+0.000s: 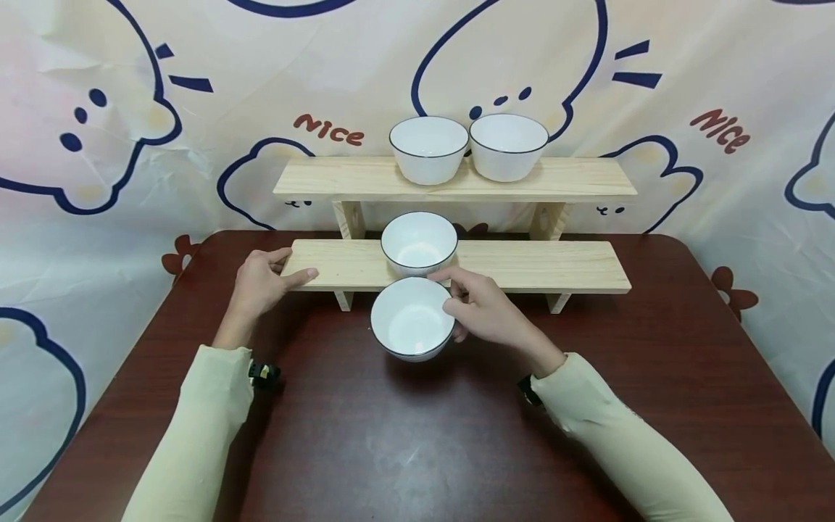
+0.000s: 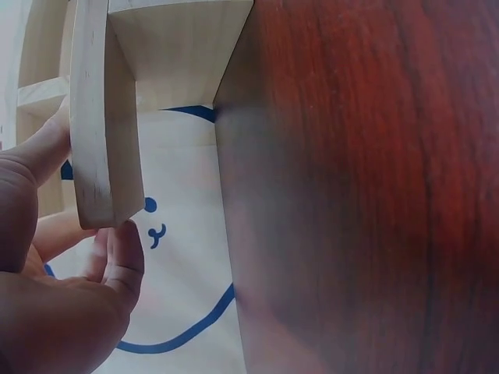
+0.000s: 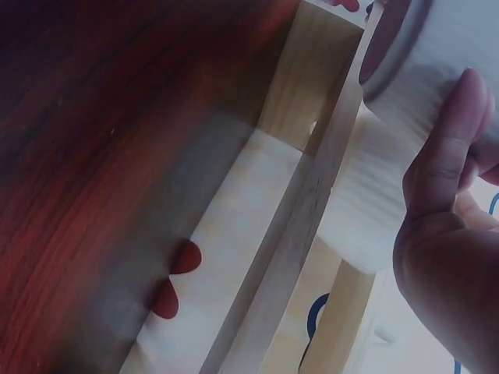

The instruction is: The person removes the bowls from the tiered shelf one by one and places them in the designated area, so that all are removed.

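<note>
My right hand [image 1: 481, 306] holds a white dark-rimmed bowl [image 1: 412, 319] by its right side, thumb at the rim. This bowl hangs off the table, just in front of the lower board of a wooden two-step shelf [image 1: 535, 267]. Behind it, a second bowl [image 1: 419, 243] stands on that lower board. At the board's left end, my left hand [image 1: 257, 286] grips the wood. The left wrist view has its thumb [image 2: 47, 148] on the upper face and the fingers at the end and underside. Beside the right hand, the right wrist view catches the held bowl [image 3: 413, 62] from below.
Two more matching bowls, a left one [image 1: 428, 151] and a right one [image 1: 509, 148], stand side by side on the upper board [image 1: 326, 177]. The shelf stands at the back of a dark red-brown table [image 1: 391, 449]. A cartoon-printed sheet [image 1: 365, 65] hangs behind.
</note>
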Tool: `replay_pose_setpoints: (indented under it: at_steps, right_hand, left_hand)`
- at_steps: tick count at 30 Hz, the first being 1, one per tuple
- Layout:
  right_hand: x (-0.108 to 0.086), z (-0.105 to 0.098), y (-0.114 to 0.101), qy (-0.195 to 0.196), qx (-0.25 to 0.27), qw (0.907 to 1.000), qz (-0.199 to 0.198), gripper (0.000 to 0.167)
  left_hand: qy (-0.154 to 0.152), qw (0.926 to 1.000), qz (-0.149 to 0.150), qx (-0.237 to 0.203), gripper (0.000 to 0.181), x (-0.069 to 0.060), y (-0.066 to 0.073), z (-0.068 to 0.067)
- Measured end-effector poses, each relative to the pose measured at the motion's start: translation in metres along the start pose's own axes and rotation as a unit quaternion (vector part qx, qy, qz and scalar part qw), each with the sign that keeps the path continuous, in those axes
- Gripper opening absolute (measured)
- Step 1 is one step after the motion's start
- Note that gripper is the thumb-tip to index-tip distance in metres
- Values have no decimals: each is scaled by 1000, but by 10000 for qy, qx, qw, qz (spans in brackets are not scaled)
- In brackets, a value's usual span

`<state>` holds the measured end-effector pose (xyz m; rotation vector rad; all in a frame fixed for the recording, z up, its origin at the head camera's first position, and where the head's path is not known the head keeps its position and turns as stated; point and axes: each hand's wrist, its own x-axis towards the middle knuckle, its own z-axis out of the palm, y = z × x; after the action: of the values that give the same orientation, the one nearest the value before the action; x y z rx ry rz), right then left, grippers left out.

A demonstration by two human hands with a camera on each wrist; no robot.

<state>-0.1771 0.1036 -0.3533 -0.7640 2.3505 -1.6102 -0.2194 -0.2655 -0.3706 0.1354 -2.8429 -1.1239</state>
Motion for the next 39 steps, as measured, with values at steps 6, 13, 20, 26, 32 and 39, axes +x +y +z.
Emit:
replay_pose_setpoints:
  at_steps: [6, 13, 20, 26, 32, 39]
  right_hand:
    - [6, 10, 1, -67, 84, 9999, -56, 45]
    - [11, 19, 6, -131, 39, 9999, -44, 43]
    - [16, 30, 11, -249, 149, 9996, 18, 43]
    - [20, 39, 10, -481, 191, 9987, -7, 43]
    - [24, 49, 9, -618, 214, 9978, 93, 43]
    - [28, 58, 9, -698, 363, 9967, 201, 44]
  left_hand:
    - [19, 10000, 47, -15, 79, 0, 0, -1]
    - [-35, 10000, -49, -53, 79, 0, 0, 0]
    - [-36, 10000, -18, -12, 78, 0, 0, 0]
    - [-59, 9999, -75, -48, 79, 0, 0, 0]
    - [-23, 10000, -45, -34, 78, -1, 0, 0]
    - [-14, 10000, 2, -55, 77, 0, 0, 1]
